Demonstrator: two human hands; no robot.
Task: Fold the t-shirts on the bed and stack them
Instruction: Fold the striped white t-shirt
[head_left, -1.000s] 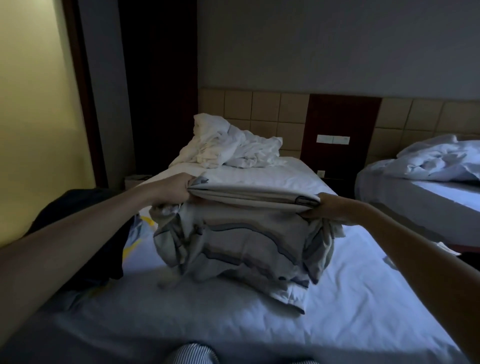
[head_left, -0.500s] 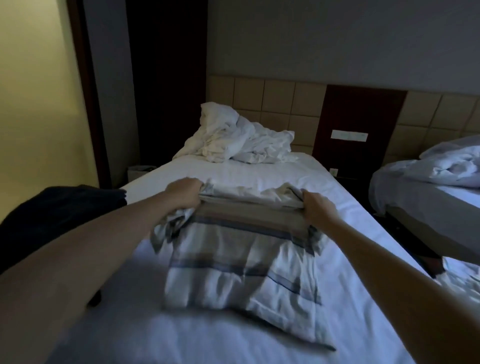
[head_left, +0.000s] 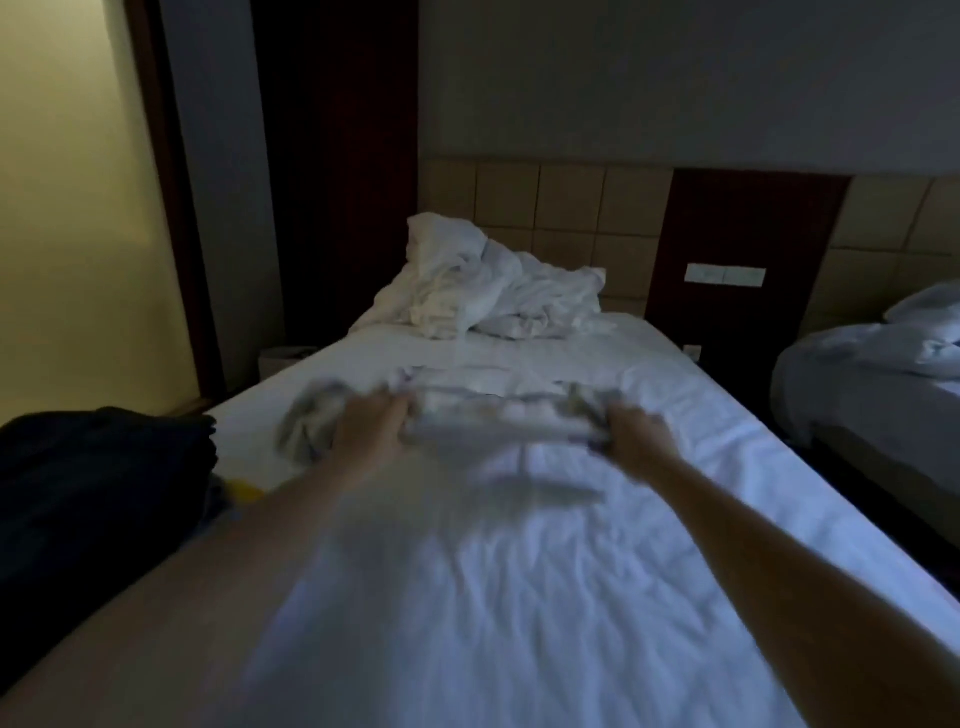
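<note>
A pale striped t-shirt (head_left: 493, 421) lies motion-blurred across the middle of the white bed (head_left: 519, 597). My left hand (head_left: 371, 431) grips its left edge, where a sleeve bunches out to the left. My right hand (head_left: 631, 434) grips its right edge. Both arms reach far forward over the sheet. The shirt's lower part is too smeared to make out.
A stack of dark folded clothes (head_left: 98, 478) sits at the bed's left edge, something yellow (head_left: 241, 491) beneath it. A crumpled white duvet (head_left: 488, 286) lies at the headboard. A second bed (head_left: 872, 395) stands to the right across a narrow gap.
Both hands have swung the shirt forward and down, from hanging above the bed to lying stretched out farther up the mattress. The view has tilted and blurred with the motion.
</note>
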